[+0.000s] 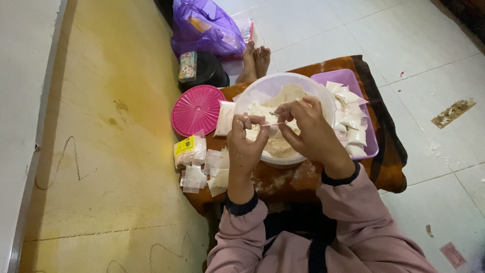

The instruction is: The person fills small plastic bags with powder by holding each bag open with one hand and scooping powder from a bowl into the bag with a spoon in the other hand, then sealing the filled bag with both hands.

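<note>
My left hand point(246, 139) and my right hand point(307, 129) meet over a large clear plastic bowl point(323, 98) of pale flour-like powder point(283, 96). Between the fingertips of both hands is a small clear plastic bag point(272, 123), held at its top edge. Whether powder is inside it I cannot tell. A purple tray point(372, 144) to the right of the bowl holds several small filled white packets point(352, 119). Left of the bowl lie empty small plastic bags point(202, 169) and one filled packet point(224, 118).
A pink round lid point(197, 109) lies left of the bowl, beside a black container point(202, 70) and a purple plastic bag point(204, 25). Bowl and tray rest on a brown cloth point(389, 151) over my lap. Bare feet point(255, 60) lie beyond. A yellowish wall point(101, 126) rises at left; white floor tiles point(429, 76) at right.
</note>
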